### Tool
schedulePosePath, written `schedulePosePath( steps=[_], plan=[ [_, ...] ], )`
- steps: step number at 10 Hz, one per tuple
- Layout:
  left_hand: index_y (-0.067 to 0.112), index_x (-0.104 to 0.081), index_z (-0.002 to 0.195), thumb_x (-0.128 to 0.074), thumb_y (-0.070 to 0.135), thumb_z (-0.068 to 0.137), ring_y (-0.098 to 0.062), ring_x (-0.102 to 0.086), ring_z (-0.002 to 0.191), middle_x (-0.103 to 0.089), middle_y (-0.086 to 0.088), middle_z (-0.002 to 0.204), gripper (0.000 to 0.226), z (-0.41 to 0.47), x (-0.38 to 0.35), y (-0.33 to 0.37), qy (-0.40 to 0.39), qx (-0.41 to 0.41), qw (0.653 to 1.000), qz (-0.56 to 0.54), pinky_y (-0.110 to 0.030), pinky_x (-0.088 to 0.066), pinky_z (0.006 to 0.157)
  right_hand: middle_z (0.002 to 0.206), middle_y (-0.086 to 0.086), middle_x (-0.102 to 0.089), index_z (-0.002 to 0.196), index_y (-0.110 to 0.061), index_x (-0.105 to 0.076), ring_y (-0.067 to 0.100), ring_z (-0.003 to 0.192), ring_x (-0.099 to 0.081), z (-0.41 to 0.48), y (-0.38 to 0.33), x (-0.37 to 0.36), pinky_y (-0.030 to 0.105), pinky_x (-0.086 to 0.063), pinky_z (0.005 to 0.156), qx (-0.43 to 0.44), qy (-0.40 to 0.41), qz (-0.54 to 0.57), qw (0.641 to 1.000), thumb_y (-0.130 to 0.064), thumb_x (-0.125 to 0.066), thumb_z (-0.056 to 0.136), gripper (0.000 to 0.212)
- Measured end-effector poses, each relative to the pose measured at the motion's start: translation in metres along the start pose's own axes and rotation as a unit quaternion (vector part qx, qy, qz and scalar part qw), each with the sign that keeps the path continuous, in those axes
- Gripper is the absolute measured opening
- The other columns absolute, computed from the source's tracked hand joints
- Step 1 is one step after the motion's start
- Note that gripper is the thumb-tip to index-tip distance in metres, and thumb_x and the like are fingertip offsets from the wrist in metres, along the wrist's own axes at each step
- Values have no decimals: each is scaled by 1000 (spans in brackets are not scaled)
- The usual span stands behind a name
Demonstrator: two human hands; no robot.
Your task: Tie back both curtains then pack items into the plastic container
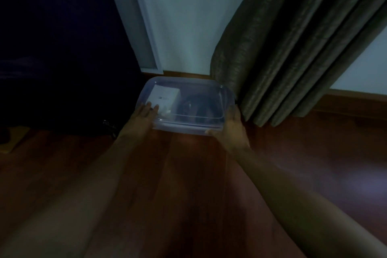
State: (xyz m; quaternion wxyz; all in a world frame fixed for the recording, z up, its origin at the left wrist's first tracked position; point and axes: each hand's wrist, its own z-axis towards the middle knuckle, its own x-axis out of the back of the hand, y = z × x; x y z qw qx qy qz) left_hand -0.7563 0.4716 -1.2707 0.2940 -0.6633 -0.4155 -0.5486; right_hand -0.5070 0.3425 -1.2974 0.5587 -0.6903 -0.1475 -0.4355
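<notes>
A clear plastic container with its lid on rests on the wooden floor against the wall. Through the lid a white box shows on the left and a dark item on the right. My left hand lies flat on the lid's near left corner, fingers spread. My right hand grips the container's near right corner, thumb along the front edge. A grey-green curtain hangs in loose folds down to the floor just right of the container.
A large dark piece of furniture fills the left side, close to the container. A white door frame and pale wall stand behind. Wooden floor stretches toward me. The scene is dim.
</notes>
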Motion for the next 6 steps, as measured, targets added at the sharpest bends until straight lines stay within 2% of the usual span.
schedulePosePath(
  steps=[2,4,5,6],
  plan=[
    [19,2,154,-47,21,99,-28,7,148,6,-7,162,74,3,-1,-3,-4,-3,1000,16,-38,-3,119,161,9,-4,154,-13,-2,29,142,-28,3,1,-3,39,-36,111,5,7,-3,1000,-42,-82,72,119],
    [21,6,153,-58,33,92,-27,10,148,11,-6,161,90,7,-3,1,-22,9,999,24,-40,-1,119,161,10,4,154,-11,1,31,145,-21,4,-3,-2,42,-34,114,-17,-10,-26,999,-45,-79,74,118],
    [21,7,153,-57,41,91,-28,11,148,11,-7,161,92,-2,5,3,-39,14,999,16,-43,2,119,161,10,4,155,-13,2,33,145,-21,-8,-9,1,45,-34,112,-7,-21,-38,999,-47,-76,77,115],
    [18,5,153,-47,35,98,-29,7,148,8,-10,161,78,-24,39,25,-15,-26,1000,1,-41,1,120,161,12,-4,155,-14,-6,35,143,-22,-32,-21,33,47,-38,109,-6,-29,-67,997,-54,-65,83,101]
  ],
)
